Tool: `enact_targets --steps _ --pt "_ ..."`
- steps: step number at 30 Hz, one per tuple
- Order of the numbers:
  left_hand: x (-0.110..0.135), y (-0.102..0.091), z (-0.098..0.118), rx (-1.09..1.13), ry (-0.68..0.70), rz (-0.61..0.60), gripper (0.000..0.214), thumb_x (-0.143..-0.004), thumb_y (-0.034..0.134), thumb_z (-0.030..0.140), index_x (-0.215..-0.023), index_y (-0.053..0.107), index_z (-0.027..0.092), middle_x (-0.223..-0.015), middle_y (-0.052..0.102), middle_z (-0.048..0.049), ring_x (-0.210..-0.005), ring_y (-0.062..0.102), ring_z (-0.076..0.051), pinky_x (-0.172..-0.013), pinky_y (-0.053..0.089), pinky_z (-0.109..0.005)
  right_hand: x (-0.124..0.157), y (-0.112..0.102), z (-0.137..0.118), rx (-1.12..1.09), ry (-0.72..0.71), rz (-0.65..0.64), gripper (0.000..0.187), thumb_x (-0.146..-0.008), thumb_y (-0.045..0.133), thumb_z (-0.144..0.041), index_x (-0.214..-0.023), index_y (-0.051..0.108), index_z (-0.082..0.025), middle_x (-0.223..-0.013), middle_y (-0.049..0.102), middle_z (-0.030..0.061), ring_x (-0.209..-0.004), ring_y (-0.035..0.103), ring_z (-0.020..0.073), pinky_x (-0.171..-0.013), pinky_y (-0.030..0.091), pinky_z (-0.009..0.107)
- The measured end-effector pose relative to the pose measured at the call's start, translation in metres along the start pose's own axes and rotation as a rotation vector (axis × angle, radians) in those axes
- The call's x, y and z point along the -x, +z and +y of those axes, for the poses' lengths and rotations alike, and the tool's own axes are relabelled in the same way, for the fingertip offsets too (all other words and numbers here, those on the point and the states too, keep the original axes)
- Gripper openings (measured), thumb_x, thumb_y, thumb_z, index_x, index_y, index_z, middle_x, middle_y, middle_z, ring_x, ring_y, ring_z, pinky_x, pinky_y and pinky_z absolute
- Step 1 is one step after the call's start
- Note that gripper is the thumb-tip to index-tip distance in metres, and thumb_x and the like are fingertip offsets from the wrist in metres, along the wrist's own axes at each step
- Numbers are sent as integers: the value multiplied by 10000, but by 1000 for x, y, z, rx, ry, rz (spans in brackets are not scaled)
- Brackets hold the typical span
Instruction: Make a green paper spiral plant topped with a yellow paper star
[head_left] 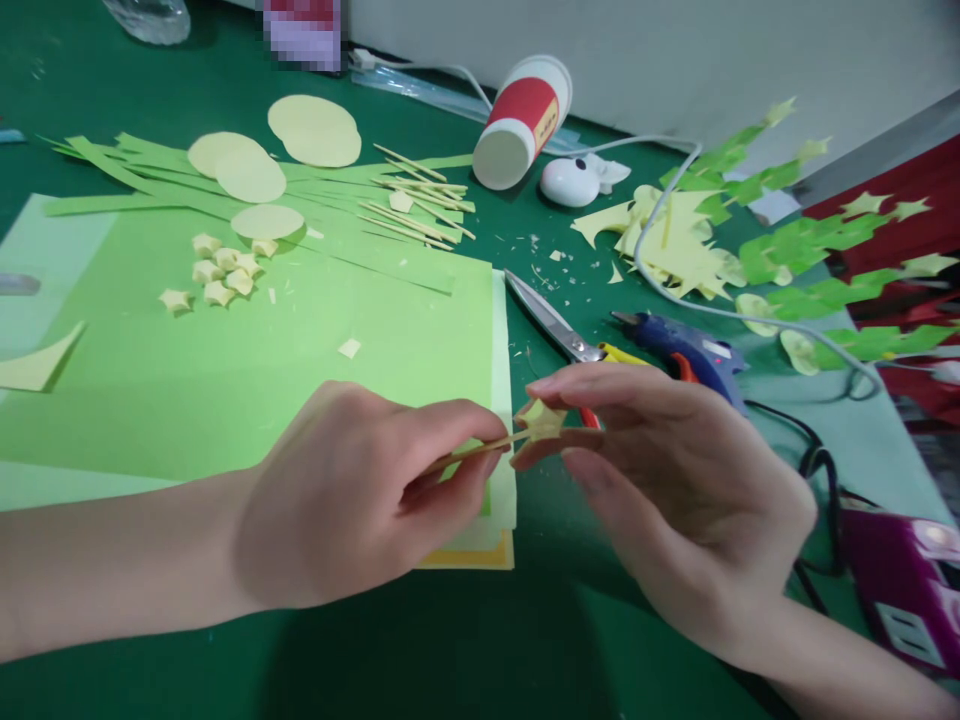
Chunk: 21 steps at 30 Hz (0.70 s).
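My left hand is closed in a pinch on a thin wooden stick that points right. My right hand pinches a small folded yellow paper star between thumb and forefinger, right at the stick's tip. Both hands hover over the right edge of a stack of light green paper sheets on the green table. Several more yellow paper stars lie in a cluster on the green paper at the upper left. A loose pile of wooden sticks lies behind them.
Scissors and a blue glue gun with its cord lie just beyond my right hand. A tipped red and white paper cup, yellow paper circles, yellow scraps and green star branches sit farther back. A purple device is at the right.
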<state>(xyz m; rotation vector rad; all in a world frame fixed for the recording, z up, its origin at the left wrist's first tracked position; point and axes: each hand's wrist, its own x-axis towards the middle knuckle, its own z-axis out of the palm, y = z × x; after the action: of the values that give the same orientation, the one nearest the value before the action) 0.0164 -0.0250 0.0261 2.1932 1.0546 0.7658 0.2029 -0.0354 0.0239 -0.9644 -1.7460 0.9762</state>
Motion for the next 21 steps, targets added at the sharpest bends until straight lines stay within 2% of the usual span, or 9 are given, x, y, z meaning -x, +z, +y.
enact_targets --steps 9,21 --pt "-1 -2 1 31 -4 27 147 -821 499 164 -801 642 140 -427 493 85 -357 344 -20 -383 249 -138 -2 1 1 -12 3 -3 386 -760 536 -5 -1085 564 -211 -1016 559 76 -993 552 165 -649 588 235" --pt "2 -1 1 38 32 45 116 -837 490 176 -811 602 162 -422 500 85 -337 373 -20 -381 248 -139 -4 4 -1 30 -20 49 341 -728 567 17 -985 609 -205 -869 613 41 -800 611 120 -575 577 199"
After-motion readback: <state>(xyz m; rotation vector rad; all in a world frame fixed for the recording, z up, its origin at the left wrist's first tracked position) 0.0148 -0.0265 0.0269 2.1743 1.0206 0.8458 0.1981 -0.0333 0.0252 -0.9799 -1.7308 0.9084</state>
